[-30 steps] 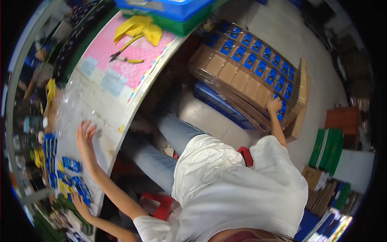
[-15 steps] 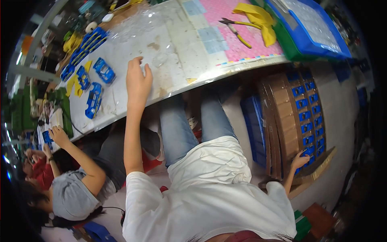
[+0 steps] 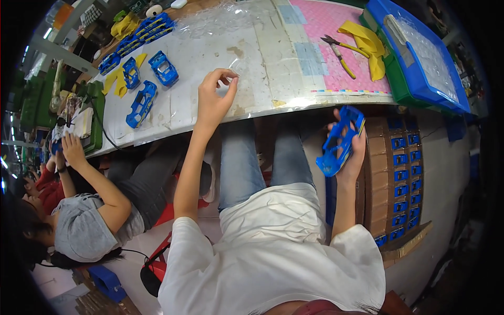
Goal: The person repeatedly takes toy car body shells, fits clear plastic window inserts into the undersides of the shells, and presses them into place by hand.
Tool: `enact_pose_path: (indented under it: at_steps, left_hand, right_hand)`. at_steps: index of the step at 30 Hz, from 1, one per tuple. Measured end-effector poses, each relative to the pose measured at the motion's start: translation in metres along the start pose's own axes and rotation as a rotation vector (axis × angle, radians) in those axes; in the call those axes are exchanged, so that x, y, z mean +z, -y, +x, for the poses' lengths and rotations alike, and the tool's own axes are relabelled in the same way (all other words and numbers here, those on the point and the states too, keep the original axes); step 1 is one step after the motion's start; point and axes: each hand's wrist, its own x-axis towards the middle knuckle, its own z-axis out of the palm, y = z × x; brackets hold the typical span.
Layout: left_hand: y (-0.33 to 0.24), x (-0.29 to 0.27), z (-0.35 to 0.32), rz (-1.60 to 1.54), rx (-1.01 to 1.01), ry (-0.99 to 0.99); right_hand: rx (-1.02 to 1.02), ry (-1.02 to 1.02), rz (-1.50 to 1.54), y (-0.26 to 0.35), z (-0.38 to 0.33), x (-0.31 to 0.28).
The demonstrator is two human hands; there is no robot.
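Note:
A blue toy car body shell with open window holes is held up in my right hand, over the gap between the table edge and my lap. My fingers wrap its side and show through the openings. My left hand hovers at the table's front edge, fingers curled and thumb slightly apart, with nothing visible in it. Beside it lies a scrap of clear plastic. To the left on the table rest more blue car shells, one nearest the edge and another behind it.
Pliers and a yellow cloth lie on the pink sheet. A blue bin of clear parts stands far right. Cardboard trays hold blue shells at lower right. A co-worker sits at left.
My right hand has come up from the cardboard tray with a blue car shell, toward the table. My left hand's fingers have curled in, and the view has shifted.

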Motion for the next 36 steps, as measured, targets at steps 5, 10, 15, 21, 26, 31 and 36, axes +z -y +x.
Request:
enact_pose_path:
  at_steps: [5, 10, 15, 21, 26, 31, 36]
  left_hand:
    - [-0.015, -0.009, -0.026, -0.652, -0.199, 0.065]
    - [-0.036, -0.009, -0.044, -0.827, -0.303, 0.059]
    - [-0.046, -0.005, -0.061, -0.476, -0.151, -0.080]
    - [-0.088, -0.005, -0.068, 0.129, 0.341, -0.098]
    - [-0.106, 0.001, -0.085, 0.428, 0.586, -0.071]
    - [-0.107, -0.004, -0.094, 0.435, 0.526, -0.118]
    - [-0.093, -0.006, -0.089, 0.410, 0.344, -0.167]
  right_hand:
    - [-0.015, 0.196, 0.449, 0.016, 0.051, 0.054]
    - [0.104, 0.271, 0.632, -0.006, 0.057, 0.062]
    - [0.280, 0.178, 0.712, -0.031, 0.049, 0.056]
    - [0.280, 0.211, 0.700, -0.028, 0.046, 0.059]
    - [0.240, 0.218, 0.459, -0.028, 0.043, 0.071]
    - [0.084, 0.115, 0.191, -0.040, 0.043, 0.070]
    - [-0.406, -0.158, 0.086, -0.089, 0.056, 0.068]
